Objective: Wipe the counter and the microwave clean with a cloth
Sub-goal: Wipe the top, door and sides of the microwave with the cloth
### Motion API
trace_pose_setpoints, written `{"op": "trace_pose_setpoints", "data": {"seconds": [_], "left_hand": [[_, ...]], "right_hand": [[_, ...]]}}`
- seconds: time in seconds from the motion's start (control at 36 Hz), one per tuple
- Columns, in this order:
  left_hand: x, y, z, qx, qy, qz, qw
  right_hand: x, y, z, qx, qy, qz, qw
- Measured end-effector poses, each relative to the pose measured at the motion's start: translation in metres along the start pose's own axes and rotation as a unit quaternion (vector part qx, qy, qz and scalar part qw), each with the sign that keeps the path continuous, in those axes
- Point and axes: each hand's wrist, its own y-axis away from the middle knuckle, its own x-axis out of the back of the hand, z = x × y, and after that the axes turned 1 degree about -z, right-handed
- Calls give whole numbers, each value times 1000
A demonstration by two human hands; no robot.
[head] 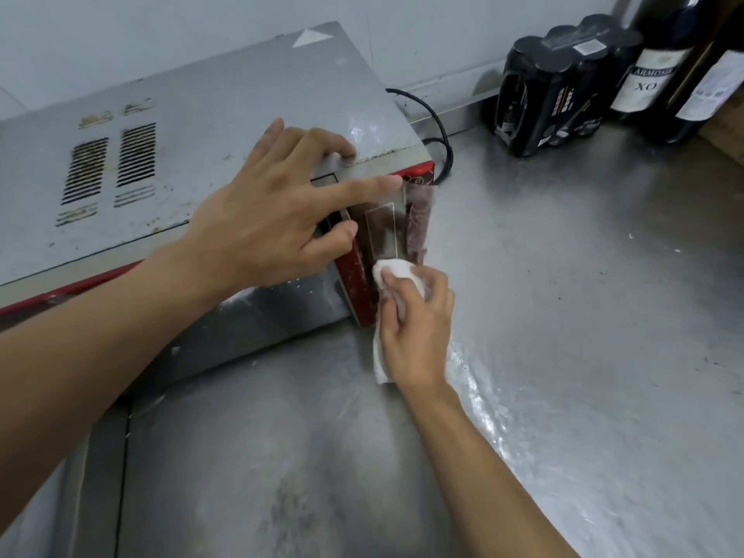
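Observation:
A grey microwave [225,114] with a red front stands at the left on the steel counter [583,316]. My left hand [277,211] lies flat on its top front corner, fingers spread, holding nothing. My right hand [418,328] grips a white cloth [396,271] and presses it against the lower part of the microwave's red and dark control panel [382,227]. Part of the cloth hangs down below the hand to the counter.
A black power cord [437,118] runs behind the microwave. A shrink-wrapped pack of black beer cans [559,86] and two dark bottles [660,62] stand at the back right by the wall. Vent slots [108,167] mark the microwave top.

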Motion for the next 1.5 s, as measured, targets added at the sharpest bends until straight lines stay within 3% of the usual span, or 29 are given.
{"op": "trace_pose_setpoints", "data": {"seconds": [0.06,0.14,0.36,0.53,0.64,0.75,0.86,1.0,1.08,1.19,1.36,1.5], "left_hand": [[0,0,0,0,-2,-3,1000],[-1,1,0,3,-5,-3,1000],[-4,1,-2,-3,-14,3,1000],[-2,1,-2,-4,-3,15,1000],[-3,1,-1,-1,-1,17,1000],[-3,0,-1,-3,-4,17,1000],[-3,-1,-2,-3,0,19,1000],[-4,-1,-1,-2,1,22,1000],[-3,0,-1,0,-2,24,1000],[-5,1,-1,-4,-7,23,1000],[-3,0,-2,-1,-5,24,1000],[-5,1,-2,-2,-10,25,1000]], "right_hand": [[-1,6,15,-47,5,-29,998],[4,1,14,-67,-10,1,998],[16,-21,-17,4,-110,107,988],[16,-9,19,-54,-84,11,995],[32,-18,20,-82,-90,71,990],[43,-40,4,-38,-124,109,986],[32,-36,6,-52,-141,79,985],[20,-3,40,-117,-51,-45,991],[17,11,45,-123,-20,-75,989],[8,7,26,-83,-11,-87,993],[15,17,27,-16,124,-175,977],[30,19,38,-76,108,-114,985]]}}
